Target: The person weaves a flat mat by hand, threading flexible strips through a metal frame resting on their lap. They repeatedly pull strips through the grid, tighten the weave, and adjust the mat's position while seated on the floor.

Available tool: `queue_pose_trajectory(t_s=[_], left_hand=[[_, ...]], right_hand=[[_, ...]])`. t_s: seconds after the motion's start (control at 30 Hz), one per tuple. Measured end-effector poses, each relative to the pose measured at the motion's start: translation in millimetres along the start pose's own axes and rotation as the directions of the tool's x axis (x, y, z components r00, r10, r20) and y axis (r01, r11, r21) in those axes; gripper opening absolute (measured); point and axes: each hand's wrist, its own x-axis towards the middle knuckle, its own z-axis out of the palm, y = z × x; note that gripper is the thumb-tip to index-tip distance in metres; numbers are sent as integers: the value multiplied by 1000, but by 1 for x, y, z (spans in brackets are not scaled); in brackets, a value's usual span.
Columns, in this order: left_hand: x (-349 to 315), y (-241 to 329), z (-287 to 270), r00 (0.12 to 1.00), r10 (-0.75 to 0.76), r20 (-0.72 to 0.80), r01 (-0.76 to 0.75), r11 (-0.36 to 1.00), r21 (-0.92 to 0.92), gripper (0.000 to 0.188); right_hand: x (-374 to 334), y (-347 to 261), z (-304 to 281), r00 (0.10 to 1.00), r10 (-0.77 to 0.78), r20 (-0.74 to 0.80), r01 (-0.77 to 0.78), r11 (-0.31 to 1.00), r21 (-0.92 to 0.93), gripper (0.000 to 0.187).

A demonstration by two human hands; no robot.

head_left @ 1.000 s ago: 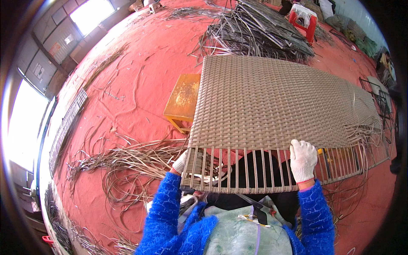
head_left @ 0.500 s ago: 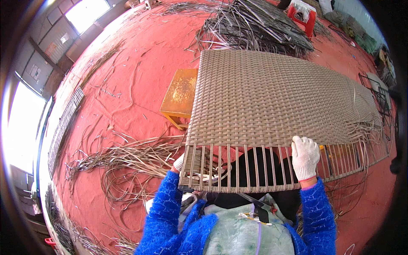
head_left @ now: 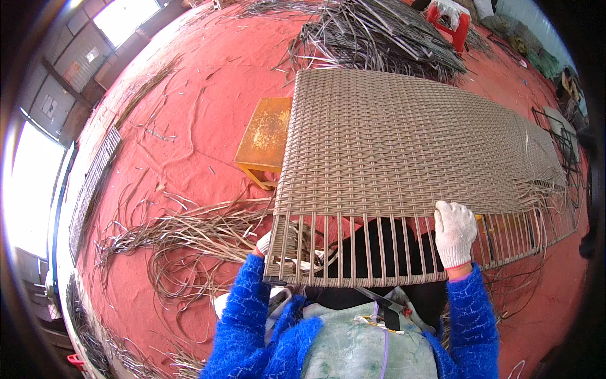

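A long brown-beige wicker panel (head_left: 379, 145) lies in front of me, tightly woven over most of its width. Along its near side, bare paired strips (head_left: 367, 249) run down to a wrapped rim (head_left: 379, 282). My right hand (head_left: 455, 232), in a white knit glove, is closed at the edge of the weave, its fingers curled over the panel. At the panel's near left corner is my left hand (head_left: 264, 244), also gloved. The panel hides its fingers. Loose strand ends (head_left: 540, 192) stick out of the weave at the right.
A worn orange stool-like stand (head_left: 262, 136) is under the panel's left side. Loose strips (head_left: 189, 237) lie tangled on the red floor to the left. Beyond the panel is a heap of dark strips (head_left: 385, 41), with a red stool (head_left: 449, 24) beside it.
The panel and stand appear slightly higher and farther left, as the view has shifted a little. Both hands keep nearly the same places on the panel.
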Motion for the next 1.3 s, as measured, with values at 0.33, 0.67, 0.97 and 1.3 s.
queue_pose_trajectory(t_s=[0.33, 0.67, 0.97, 1.3], left_hand=[[2, 3, 10, 1000, -5, -12, 5, 1000, 28, 32], [12, 11, 11, 999, 11, -50, -3, 988, 155, 32], [70, 21, 52, 997, -6, -74, 23, 973, 228, 32], [25, 29, 33, 997, 33, -76, -17, 980, 199, 32]], right_hand=[[1, -1, -2, 999, -11, -31, 11, 1000, 10, 12], [9, 4, -16, 997, -16, 70, 17, 1000, -14, 6], [12, 15, -1, 990, 33, 135, -36, 999, 21, 13], [17, 11, -19, 978, 51, 202, -44, 998, -40, 10]])
